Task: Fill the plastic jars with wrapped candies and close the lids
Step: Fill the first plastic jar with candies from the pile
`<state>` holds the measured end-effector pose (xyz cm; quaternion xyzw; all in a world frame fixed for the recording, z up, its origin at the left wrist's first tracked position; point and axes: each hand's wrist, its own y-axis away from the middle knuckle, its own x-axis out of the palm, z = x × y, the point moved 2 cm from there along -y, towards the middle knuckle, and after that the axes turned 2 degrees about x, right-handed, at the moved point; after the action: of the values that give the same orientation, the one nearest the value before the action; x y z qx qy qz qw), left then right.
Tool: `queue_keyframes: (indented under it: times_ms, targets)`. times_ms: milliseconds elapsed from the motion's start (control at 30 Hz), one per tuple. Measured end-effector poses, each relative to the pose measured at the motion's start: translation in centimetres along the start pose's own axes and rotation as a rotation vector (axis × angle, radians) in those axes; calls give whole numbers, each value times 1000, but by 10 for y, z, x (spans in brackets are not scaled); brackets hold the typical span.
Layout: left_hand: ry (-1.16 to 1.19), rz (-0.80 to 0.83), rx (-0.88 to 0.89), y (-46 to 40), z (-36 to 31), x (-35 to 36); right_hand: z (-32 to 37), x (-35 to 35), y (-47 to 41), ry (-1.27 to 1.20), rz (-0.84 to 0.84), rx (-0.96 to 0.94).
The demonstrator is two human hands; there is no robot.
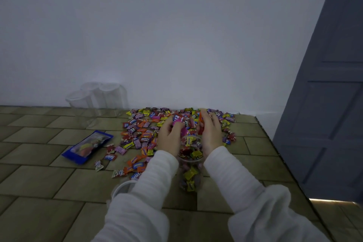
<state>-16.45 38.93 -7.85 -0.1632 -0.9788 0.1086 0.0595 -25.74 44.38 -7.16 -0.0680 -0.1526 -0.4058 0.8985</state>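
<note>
As seen, hands [189,131] clutching candies [177,120]

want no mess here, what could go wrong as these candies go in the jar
1. Both hands, left and right, hold candies over the jar; its mouth is narrow, so some may drop outside.
2. The sleeves flank the jar closely and could tip it.
3. The pile reaches the table's right edge; sweeping might push candies off.
</note>
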Motion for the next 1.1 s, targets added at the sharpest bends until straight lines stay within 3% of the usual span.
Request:
queue_keyframes:
  times_ms: [133,533,700,833,900,1033,1100]
  targets:
    - [-16,52,77,6,1,0,-1,0,-2,-152,-49,53]
    - [-69,134,230,9,5,0,-4,-2,-3,-158,-50,52]
    - [-37,83,167,7,7,3,-5,-3,-4,-150,-41,35]
    - [141,-15,131,12,9,0,-7,-4,-5,-147,-28,34]
    - [173,-14,43,11,20,-2,-6,-5,-5,-167,-19,35]
    - [303,108,-390,14,48,-4,-4,-6,-2,-145,17,6]
    - [273,124,-463,21,57,-3,-5,-6,-4,-89,34,-8]
